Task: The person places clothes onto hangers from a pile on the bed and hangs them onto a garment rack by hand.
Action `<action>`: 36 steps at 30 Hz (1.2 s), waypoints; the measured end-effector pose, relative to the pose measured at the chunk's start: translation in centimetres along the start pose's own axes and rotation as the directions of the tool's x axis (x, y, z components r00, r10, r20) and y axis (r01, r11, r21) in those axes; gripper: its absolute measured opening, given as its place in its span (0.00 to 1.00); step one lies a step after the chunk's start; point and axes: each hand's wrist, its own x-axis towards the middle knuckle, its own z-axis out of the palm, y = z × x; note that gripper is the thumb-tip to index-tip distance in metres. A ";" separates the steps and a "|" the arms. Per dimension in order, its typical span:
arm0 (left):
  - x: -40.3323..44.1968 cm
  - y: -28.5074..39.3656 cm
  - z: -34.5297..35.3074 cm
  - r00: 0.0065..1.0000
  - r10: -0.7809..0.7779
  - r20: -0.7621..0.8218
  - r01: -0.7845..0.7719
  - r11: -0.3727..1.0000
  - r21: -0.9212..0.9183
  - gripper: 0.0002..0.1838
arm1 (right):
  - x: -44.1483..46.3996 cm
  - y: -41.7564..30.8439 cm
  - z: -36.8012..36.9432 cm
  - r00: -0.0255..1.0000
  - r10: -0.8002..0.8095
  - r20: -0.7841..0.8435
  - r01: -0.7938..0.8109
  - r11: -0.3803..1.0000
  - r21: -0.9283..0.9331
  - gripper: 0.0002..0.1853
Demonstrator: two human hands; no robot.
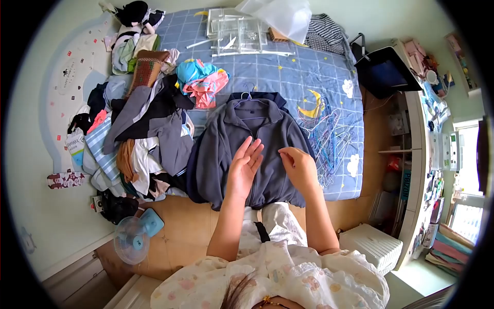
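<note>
A dark grey zip-up jacket lies spread on the bed, front up, with a purple hanger showing at its collar. Beneath it, a navy garment sticks out at the collar and sides. Over the jacket's middle is my left hand, open, palm turned inward and fingers stretched out. My right hand is above the jacket's right side, back of the hand up and fingers curled in; whatever they hold, if anything, is hidden. I cannot tell whether either hand touches the cloth.
Mixed clothes are heaped on the left. Several loose hangers lie to the right on the blue checked bed. Clear plastic boxes stand at the back. A fan is on the floor, left; a tablet screen stands at right.
</note>
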 end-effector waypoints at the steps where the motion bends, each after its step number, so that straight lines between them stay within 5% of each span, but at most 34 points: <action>1: 1.4 0.0 -0.9 0.999 -0.011 -0.036 0.011 1.000 0.001 0.31 | 1.4 1.0 1.1 0.999 0.033 0.030 -0.033 0.999 -0.003 0.06; 9: 12.2 -4.0 -8.9 0.958 -0.135 -0.254 0.111 0.988 -0.103 0.31 | 15.8 17.3 15.8 0.989 -0.026 0.145 0.039 0.995 -0.088 0.11; 14: 17.9 -5.2 -11.8 0.924 -0.187 -0.333 0.139 0.977 -0.163 0.30 | 26.0 24.5 25.4 0.968 -0.120 0.220 0.197 0.907 -0.372 0.21; 18: 19.6 -5.8 -12.6 0.915 -0.202 -0.350 0.137 0.970 -0.201 0.29 | 28.7 27.1 28.4 0.967 -0.066 0.247 0.187 0.840 -0.508 0.21; 21: 19.9 -6.6 -13.6 0.902 -0.211 -0.376 0.143 0.969 -0.200 0.29 | 29.8 28.3 28.6 0.966 -0.179 0.188 0.256 0.775 -0.579 0.14; 23: 19.6 -7.3 -14.0 0.900 -0.211 -0.382 0.145 0.970 -0.194 0.29 | 30.5 29.4 28.1 0.953 -0.206 0.223 0.295 0.796 -0.528 0.07; 31: 19.4 -7.5 -11.9 0.897 -0.201 -0.394 0.159 0.978 -0.138 0.32 | 27.6 22.2 20.3 0.930 -0.354 0.099 0.357 0.934 -0.006 0.05; 36: 19.9 -8.4 -9.9 0.904 -0.056 -0.423 0.019 0.996 -0.090 0.32 | 21.2 17.0 14.4 0.871 -0.421 0.253 0.408 0.907 0.104 0.06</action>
